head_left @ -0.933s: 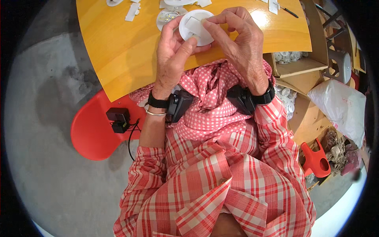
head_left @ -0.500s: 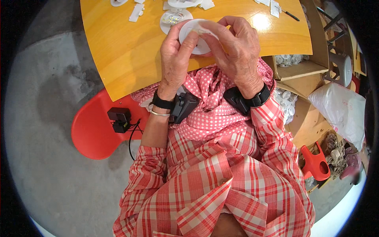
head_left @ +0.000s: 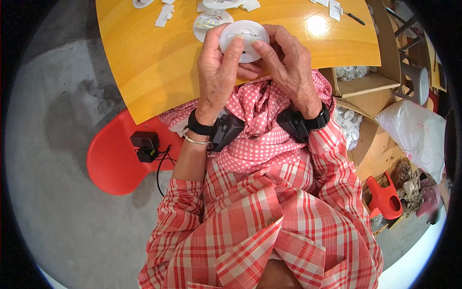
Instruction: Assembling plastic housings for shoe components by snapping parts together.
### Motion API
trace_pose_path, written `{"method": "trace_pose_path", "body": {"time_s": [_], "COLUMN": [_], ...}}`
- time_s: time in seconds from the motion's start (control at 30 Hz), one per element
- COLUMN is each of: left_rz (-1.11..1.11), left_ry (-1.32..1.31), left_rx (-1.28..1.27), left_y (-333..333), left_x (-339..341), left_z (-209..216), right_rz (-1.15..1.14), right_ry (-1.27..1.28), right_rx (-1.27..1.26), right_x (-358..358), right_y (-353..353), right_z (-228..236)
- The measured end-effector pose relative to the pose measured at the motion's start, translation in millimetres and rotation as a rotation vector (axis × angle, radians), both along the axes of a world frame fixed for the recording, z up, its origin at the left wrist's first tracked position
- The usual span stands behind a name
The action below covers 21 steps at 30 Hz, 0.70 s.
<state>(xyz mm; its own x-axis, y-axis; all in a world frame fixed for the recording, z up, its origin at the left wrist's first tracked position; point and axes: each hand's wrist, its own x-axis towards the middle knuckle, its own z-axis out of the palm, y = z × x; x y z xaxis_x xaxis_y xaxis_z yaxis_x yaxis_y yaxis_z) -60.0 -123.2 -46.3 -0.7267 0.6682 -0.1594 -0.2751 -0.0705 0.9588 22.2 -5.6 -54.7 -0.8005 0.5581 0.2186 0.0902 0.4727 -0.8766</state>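
Between both hands, over the near edge of the table, I hold a round white plastic housing [head_left: 244, 32] with a rectangular cover outline on its face. My left hand [head_left: 217, 67] grips its left side, thumb pressed flat on the face. On the right side my right hand [head_left: 287, 62] grips it, thumb tip on the lower face and fingers curled behind. Just beyond lies another round white housing [head_left: 201, 32], its inside showing small yellowish LEDs and wires.
The yellow wooden table [head_left: 159, 72] carries white plastic pieces [head_left: 164, 15] and a black pen-like tool [head_left: 354, 18]. Cardboard boxes [head_left: 358, 86] of white parts stand at right, beside a white plastic bag [head_left: 416, 137]. A red chair [head_left: 113, 159] holding a black device [head_left: 145, 146] is at left.
My right hand has drawn back from across the housing's face, and its thumb now rests on the lower part. The housing's face has come into view and tilted slightly.
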Motion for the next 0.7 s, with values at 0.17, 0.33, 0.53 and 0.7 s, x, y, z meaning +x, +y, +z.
{"method": "trace_pose_path", "body": {"time_s": [0.17,0.33,0.53,0.7], "left_rz": [-0.098,-0.152,-0.175,-0.188], "left_ry": [0.007,0.059,0.081,0.056], "left_rx": [-0.038,-0.133,-0.055,-0.096], "left_y": [-3,-2,-3,-3], "left_x": [-1,0,-1,-1], "left_z": [4,6,-2,4], "right_rz": [-0.043,-0.109,-0.115,-0.135], "right_ry": [0.012,-0.019,-0.018,-0.006], "right_rx": [0.005,-0.028,-0.027,-0.047], "right_x": [-3,-6,-10,-10], "right_y": [-2,-8,-10,-10], "right_z": [2,5,4,1]}}
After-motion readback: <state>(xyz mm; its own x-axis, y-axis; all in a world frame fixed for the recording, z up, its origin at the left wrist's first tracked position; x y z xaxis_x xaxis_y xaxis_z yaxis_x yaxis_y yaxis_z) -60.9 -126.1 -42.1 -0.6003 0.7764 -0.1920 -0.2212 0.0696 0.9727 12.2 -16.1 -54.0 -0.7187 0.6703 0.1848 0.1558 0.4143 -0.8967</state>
